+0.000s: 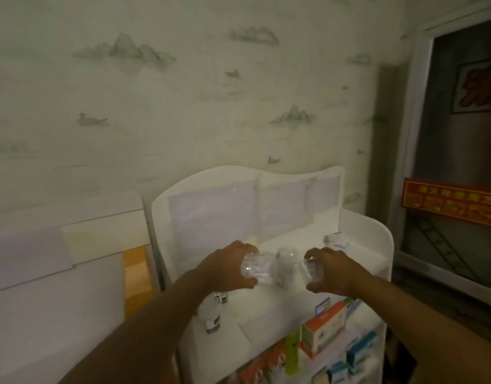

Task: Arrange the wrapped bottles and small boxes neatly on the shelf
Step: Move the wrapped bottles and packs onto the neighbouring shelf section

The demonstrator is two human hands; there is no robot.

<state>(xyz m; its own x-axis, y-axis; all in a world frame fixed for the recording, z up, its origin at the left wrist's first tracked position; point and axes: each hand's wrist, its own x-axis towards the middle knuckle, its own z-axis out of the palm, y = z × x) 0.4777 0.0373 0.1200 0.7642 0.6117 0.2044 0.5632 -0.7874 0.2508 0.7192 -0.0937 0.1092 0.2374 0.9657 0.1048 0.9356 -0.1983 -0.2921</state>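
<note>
A white shelf unit [377, 245] stands against the wall. Over its top tier, my left hand [227, 268] grips a clear wrapped bottle [256, 268] lying on its side. My right hand [333, 270] grips a second wrapped bottle [310, 270]. A third wrapped bottle [287, 263] stands between them, and another wrapped bottle [335, 239] sits at the tier's far right. On the tier below stands an orange and white small box [323, 331], with more bottles [213, 317] at its left end.
Lower tiers hold blue and white boxes [360, 347], a green tube [291, 353] and orange packs [263, 364]. White boards [44, 273] lean at the left. A dark door with a red banner [449, 206] is at the right.
</note>
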